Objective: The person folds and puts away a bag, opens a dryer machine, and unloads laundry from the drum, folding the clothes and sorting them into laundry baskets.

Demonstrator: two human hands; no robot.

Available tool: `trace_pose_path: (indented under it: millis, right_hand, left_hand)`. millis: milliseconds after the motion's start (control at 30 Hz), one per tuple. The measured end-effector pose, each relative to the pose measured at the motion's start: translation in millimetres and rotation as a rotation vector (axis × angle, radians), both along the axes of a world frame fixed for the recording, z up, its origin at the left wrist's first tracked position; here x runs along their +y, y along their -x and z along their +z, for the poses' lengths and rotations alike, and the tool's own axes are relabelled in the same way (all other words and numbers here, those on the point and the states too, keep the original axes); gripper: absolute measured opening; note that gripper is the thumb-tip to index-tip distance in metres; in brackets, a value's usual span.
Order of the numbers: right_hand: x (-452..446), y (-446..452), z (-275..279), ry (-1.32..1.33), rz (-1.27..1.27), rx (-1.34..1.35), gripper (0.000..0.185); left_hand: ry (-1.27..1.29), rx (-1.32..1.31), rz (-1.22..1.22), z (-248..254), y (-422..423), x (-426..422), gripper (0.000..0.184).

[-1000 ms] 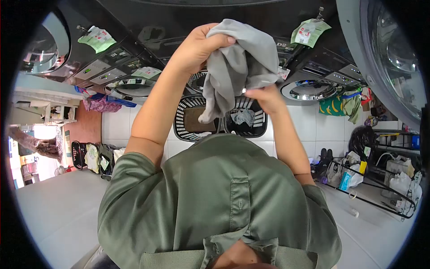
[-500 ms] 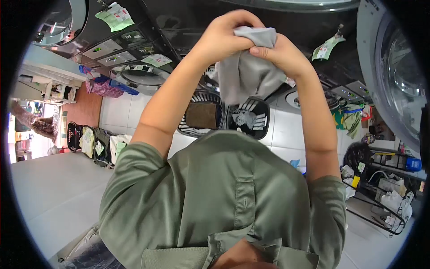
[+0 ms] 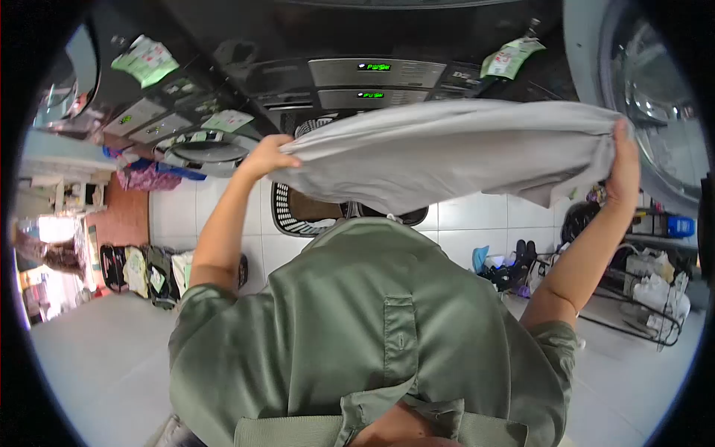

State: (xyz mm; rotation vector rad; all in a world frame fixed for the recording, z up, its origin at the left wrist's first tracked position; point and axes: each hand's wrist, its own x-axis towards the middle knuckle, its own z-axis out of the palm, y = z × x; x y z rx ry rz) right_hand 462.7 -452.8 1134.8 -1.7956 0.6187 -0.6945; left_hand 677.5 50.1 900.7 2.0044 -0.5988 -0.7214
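Observation:
A light grey cloth (image 3: 447,153) is stretched wide in the air in front of the dark machines. My left hand (image 3: 269,158) grips its left end between thumb and fingers. At the right end, my right hand (image 3: 624,164) is closed on the cloth's edge. The fabric hangs in folds between the two hands and covers much of the black baskets (image 3: 283,216) on the floor below. A brown item (image 3: 311,210) shows in the left basket.
Machine panels with green displays (image 3: 372,67) sit beyond the cloth. An open round door (image 3: 655,112) stands at the right. Bags (image 3: 156,272) line the left side. A black rack (image 3: 633,320) with plastic bags is at the right, near dark footwear (image 3: 525,253).
The cloth, bunched between both hands before, is now spread out sideways. My hands have moved far apart, left and right, and lower in view.

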Motion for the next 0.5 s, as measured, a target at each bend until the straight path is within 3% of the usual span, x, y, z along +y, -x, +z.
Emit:
trace_pose_path:
  millis: [67, 100, 167, 200, 300, 400, 433, 467, 500]
  right_hand:
    - [-27, 12, -31, 0.065, -0.033, 0.238, 0.05]
    - [-18, 16, -40, 0.06, 0.002, 0.187, 0.046]
    - [-9, 22, -57, -0.159, 0.016, 0.071, 0.042]
    - [-8, 23, -64, -0.069, 0.03, 0.122, 0.042]
    - [-5, 39, -68, 0.023, 0.061, 0.252, 0.041]
    - [-16, 86, -68, 0.187, 0.176, 0.411, 0.04]
    - [-29, 115, -83, 0.111, 0.24, 0.199, 0.034]
    - [-48, 121, -82, 0.059, 0.766, -0.088, 0.03]
    - [-50, 116, -84, 0.064, 0.77, -0.092, 0.03]
  left_hand:
    - [-0.007, 0.031, 0.063, 15, -5, 9, 0.037]
    - [-0.067, 0.071, 0.129, 30, -4, 8, 0.03]
    - [-0.087, -0.125, 0.153, 36, -9, 7, 0.016]
    - [-0.098, -0.265, 0.159, 45, -11, 5, 0.009]
    - [0.153, -0.12, 0.177, 39, -33, 20, 0.014]
    - [-0.121, 0.019, 0.015, 96, -17, 39, 0.022]
    - [-0.145, 0.064, -0.118, 102, -29, 65, 0.03]
    - [0.128, 0.165, -0.123, 89, -46, 89, 0.035]
    - [0.398, 0.27, -0.128, 70, -61, 115, 0.041]
